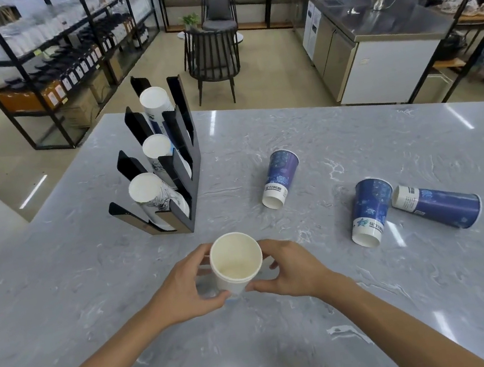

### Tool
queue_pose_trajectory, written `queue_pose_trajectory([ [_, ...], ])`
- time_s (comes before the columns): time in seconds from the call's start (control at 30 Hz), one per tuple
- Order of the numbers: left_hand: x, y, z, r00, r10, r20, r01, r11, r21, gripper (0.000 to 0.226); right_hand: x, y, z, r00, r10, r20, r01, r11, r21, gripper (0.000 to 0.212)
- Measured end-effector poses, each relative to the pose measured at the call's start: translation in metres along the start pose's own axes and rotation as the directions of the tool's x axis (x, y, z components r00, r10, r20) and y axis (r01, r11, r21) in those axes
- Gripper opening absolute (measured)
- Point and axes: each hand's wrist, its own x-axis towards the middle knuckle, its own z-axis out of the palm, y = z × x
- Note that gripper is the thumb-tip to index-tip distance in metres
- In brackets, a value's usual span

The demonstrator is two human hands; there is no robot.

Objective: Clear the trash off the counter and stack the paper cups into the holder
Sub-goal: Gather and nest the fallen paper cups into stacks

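Note:
A white paper cup (235, 259) stands mouth-up near the counter's front, held between my left hand (187, 285) on its left side and my right hand (291, 267) on its right side. Behind it to the left stands a black cup holder (183, 164) with three slanted slots, each holding white cups (148, 194) with their mouths toward me. Three blue paper cups lie on their sides on the counter: one (280, 177) in the middle, and two (370, 211) (440, 205) touching each other at the right.
The grey marble counter (316, 313) stretches wide around the cups. Beyond its far edge are a black chair (212, 58), shelves of bottles (59, 63) at the left, and a steel cabinet (371, 47) at the right.

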Motion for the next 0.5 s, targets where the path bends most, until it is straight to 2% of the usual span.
queue_pose_trajectory([
  [0.5,-0.021,-0.019,-0.008,0.999,-0.037,-0.019,0.037,0.999,0.009,0.081,0.002,-0.011,0.018,0.998,0.044,0.054,-0.042,0.998,-0.044,0.077],
])
